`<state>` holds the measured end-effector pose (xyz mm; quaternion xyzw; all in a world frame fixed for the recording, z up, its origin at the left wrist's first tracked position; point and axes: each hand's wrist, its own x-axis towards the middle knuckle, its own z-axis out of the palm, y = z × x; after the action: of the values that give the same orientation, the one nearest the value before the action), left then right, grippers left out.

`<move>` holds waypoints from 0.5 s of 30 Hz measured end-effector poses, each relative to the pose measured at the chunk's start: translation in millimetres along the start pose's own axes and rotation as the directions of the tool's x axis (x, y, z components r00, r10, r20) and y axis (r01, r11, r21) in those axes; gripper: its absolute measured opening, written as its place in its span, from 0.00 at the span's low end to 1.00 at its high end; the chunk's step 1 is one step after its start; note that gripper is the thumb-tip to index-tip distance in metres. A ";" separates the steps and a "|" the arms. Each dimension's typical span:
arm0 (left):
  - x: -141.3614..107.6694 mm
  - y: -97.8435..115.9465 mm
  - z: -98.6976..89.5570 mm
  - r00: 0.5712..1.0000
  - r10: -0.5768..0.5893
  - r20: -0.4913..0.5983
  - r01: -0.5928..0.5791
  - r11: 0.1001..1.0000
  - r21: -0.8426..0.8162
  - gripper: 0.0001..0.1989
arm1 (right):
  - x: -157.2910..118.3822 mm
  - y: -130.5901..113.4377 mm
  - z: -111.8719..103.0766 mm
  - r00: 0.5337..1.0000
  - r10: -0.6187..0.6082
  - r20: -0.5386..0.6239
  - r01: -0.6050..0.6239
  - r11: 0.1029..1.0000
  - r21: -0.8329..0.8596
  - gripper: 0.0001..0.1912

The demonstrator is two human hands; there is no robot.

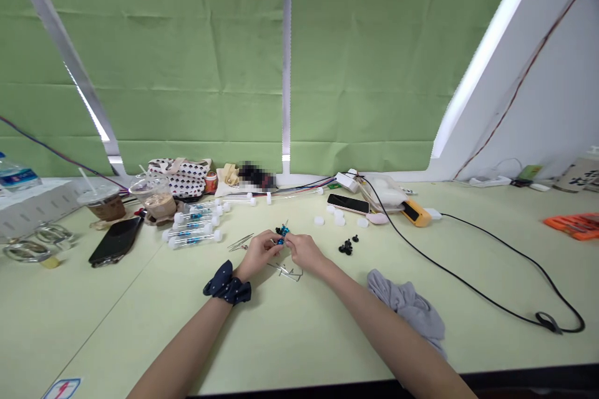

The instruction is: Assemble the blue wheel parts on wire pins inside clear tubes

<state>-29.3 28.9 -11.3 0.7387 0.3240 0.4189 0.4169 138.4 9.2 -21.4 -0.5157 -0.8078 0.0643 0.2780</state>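
Observation:
My left hand (258, 255) is closed in a pinch on a small blue part (281, 240), near the middle of the table. Fingertips of my right hand (306, 252) meet it from the other side, also pinched; what they grip is too small to make out. More blue and black pieces (284, 229) show just beyond the fingers, partly hidden. Thin metal rods (290, 273) lie below the hands, with others (241, 242) to the left. Several black round-headed pieces (346, 247) are scattered right of my right hand. Clear tubes with white caps (194, 240) lie on the left, blue parts inside.
White round caps (339, 221) and a phone (349, 203) lie behind the hands. A black cable (468, 283) loops across the right side, past a grey cloth (409, 305). Two drink cups (159, 202) and a dark phone (116, 240) stand or lie left.

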 end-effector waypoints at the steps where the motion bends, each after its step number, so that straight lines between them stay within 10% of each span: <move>1: 0.0 0.8 -0.2 1.000 0.000 -0.009 0.000 1.000 0.022 0.14 | 0.1 0.0 0.5 1.000 -0.005 -0.009 0.005 1.000 -0.018 0.08; 15: 4.7 -7.9 -11.1 0.955 -0.144 -0.258 0.124 0.988 -0.093 0.18 | -3.9 7.9 -4.1 0.993 0.059 0.105 -0.061 0.998 0.021 0.07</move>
<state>-38.1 40.0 -13.3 0.6363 0.4096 0.4964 0.4253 148.0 8.7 -22.6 -0.5323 -0.8046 0.1090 0.2398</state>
